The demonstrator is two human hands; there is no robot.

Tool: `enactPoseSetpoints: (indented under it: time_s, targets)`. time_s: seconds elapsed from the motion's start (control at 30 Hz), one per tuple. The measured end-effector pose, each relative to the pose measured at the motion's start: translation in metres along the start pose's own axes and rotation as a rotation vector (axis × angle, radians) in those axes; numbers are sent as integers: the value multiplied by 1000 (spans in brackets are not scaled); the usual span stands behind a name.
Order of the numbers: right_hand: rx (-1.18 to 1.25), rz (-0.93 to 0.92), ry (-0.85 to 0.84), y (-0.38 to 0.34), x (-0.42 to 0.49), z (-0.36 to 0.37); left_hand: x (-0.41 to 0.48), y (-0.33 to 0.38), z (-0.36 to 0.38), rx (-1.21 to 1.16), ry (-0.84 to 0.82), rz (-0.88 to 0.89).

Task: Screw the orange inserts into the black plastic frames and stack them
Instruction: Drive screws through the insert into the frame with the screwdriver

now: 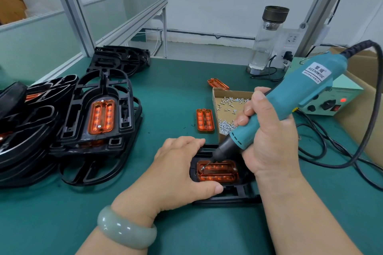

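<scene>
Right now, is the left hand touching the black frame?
Touching. Head view shows the left hand lying flat on the frame, thumb across its front edge.

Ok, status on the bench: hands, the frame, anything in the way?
Left hand flat on frame. Right hand gripping screwdriver, tip on the orange insert's left screw. Right screw already in. Nothing in the way.
</scene>
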State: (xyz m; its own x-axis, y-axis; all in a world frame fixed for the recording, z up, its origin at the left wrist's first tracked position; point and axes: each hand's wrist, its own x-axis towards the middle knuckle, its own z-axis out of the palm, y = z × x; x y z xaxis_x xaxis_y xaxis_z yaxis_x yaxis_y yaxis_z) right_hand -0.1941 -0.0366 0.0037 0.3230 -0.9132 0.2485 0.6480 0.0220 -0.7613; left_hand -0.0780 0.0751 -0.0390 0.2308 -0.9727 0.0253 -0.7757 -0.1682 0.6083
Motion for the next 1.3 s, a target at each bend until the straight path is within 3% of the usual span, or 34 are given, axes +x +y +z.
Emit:
enactPoseSetpoints:
  time_s: [0.6,0.93,1.3]
  targets:
    - [-100,-101,-88,-2,-5,6,1,1,1,9,-9,-20]
    - [-137,-123,-393,-3,-10,15,1,4,0,-4,-24,-22]
    - [-211,-31,-586,1,-4,28,1,10,-5,-29,-24,-5]
